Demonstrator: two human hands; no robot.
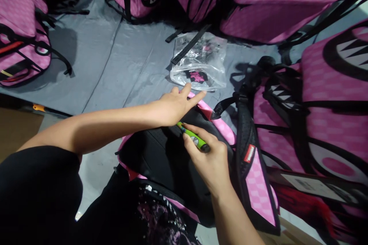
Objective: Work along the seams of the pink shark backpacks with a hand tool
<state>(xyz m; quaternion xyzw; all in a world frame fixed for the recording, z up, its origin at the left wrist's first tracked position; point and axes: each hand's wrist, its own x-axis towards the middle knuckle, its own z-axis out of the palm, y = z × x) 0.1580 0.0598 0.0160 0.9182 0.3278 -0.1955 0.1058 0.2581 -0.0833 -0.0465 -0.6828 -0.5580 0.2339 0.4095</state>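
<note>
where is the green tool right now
In the head view, just below and right of centre: the green tool is gripped in the right hand, over the black backpack panel, just below the left hand.

A plain black short sleeve [40, 191] with a loose hem fills the lower left of the frame. More black clothing [115, 203] shows at bottom centre, bearing a blurred purplish-pink print [152, 214] flecked with silvery sparkles. The left hand [176, 106] and right hand [212, 157] are bare.
</note>
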